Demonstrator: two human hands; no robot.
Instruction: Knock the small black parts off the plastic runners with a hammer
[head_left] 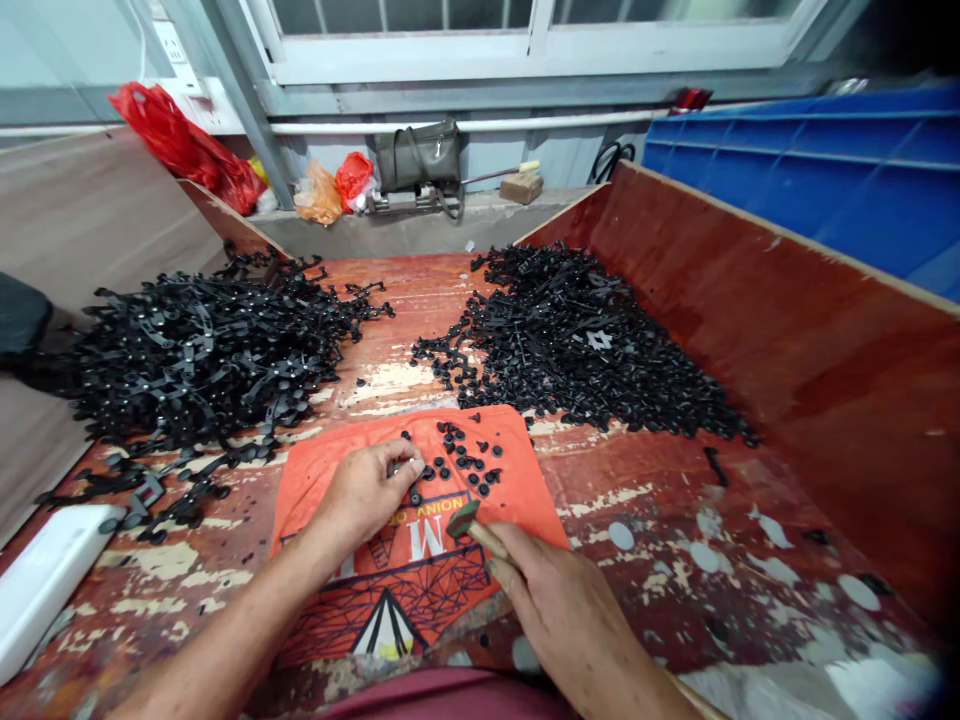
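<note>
An orange-red printed cloth lies on the worn red table. Small round black parts, some with short stems, are scattered over its upper half. My left hand rests on the cloth beside them with thumb and fingers pinched together; dark bits show at the fingertips, but what they grip is mostly hidden. My right hand is closed around the wooden handle of a small hammer-like tool. The tool's dark green head is over the cloth's lettering, just below the loose parts.
Heaps of black linked parts on the left and black pieces on the right flank the cloth. A white box-like object lies at left. Wooden boards wall the table. Behind are a grey-green bag and a blue crate.
</note>
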